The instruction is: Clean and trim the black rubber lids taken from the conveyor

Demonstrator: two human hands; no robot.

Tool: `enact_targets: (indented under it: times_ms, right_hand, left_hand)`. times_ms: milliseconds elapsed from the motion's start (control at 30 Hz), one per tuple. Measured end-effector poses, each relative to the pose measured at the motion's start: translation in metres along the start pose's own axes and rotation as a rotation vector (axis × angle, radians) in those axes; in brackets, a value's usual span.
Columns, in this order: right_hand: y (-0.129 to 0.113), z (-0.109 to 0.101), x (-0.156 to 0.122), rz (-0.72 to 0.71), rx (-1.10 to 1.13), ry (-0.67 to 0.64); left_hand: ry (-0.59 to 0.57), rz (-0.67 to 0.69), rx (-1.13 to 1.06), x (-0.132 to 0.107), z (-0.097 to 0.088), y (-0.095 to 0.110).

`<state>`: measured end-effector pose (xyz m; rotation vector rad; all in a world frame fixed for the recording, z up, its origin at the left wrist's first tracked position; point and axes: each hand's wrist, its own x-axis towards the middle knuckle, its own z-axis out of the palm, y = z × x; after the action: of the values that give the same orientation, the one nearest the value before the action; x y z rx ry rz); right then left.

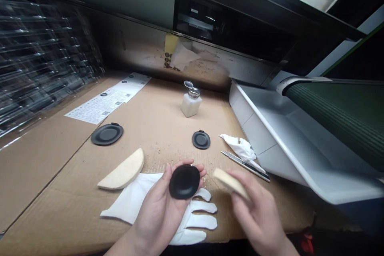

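In the palm of my left hand (162,204) rests a black oval plastic lid (184,182), its smooth face up and the fingers curled around its edge. My right hand (259,208) pinches a cream felt pad (231,184), slightly blurred, a short way right of the lid and apart from it. Beneath my left hand a white glove (135,200) lies flat on the cardboard. A half-round cream felt piece (123,170) lies partly beside the glove. Two more black lids lie farther back, one at the left (107,134) and one near the middle (201,139).
A pump-top bottle (191,102) with its cap flipped up stands at the back. On the right are a crumpled white cloth (240,147), a utility knife (246,165) and a large grey tray (270,128). Printed label sheets (111,98) and stacked clear plastic trays (45,48) are at left.
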<state>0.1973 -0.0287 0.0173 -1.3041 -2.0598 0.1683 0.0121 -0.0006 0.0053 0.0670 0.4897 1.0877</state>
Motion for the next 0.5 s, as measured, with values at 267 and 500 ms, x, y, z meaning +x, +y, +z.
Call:
enact_targets:
  times_ms: [267,500]
  right_hand:
    - [-0.011,0.038,0.014,-0.33,-0.183,0.017]
    - [0.014,0.02,0.053,-0.224,-0.221,0.127]
  left_hand:
    - [0.065,0.025,0.088,0.006,-0.003,-0.002]
    - [0.129,0.016,0.118,0.005,0.001,0.0]
